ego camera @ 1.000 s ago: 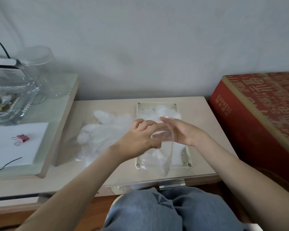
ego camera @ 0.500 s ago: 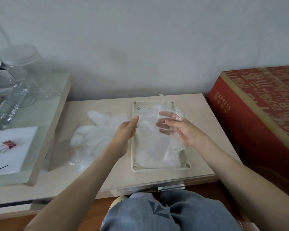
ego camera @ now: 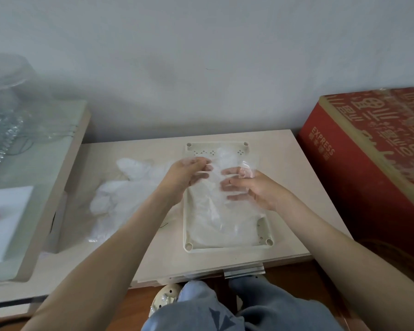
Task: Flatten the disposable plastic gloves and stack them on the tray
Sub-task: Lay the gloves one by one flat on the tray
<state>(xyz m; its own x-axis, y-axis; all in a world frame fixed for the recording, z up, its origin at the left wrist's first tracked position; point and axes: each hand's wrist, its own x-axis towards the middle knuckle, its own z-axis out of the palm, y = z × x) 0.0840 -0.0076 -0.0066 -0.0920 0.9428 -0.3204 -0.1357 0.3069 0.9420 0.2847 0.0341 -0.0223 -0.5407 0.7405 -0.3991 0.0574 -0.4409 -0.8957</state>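
Observation:
A cream rectangular tray (ego camera: 227,247) lies on the low beige table (ego camera: 296,187), with flattened clear gloves (ego camera: 215,225) lying in it. Above its far half I hold one clear plastic glove (ego camera: 216,177) spread between both hands. My left hand (ego camera: 184,175) pinches the glove's left edge. My right hand (ego camera: 251,187) grips its right side, fingers partly behind the film. A loose heap of crumpled white gloves (ego camera: 120,192) lies on the table left of the tray, partly hidden by my left forearm.
A red cardboard box (ego camera: 368,163) stands right of the table. At the left sits a higher glass-topped table (ego camera: 34,163) with a clear jar (ego camera: 7,75), a glass dish and white paper. A wall is close behind. My knees are below the table's front edge.
My hands went from together over the tray's near half to spread apart over its far half, stretching the glove open. The camera view has shifted slightly.

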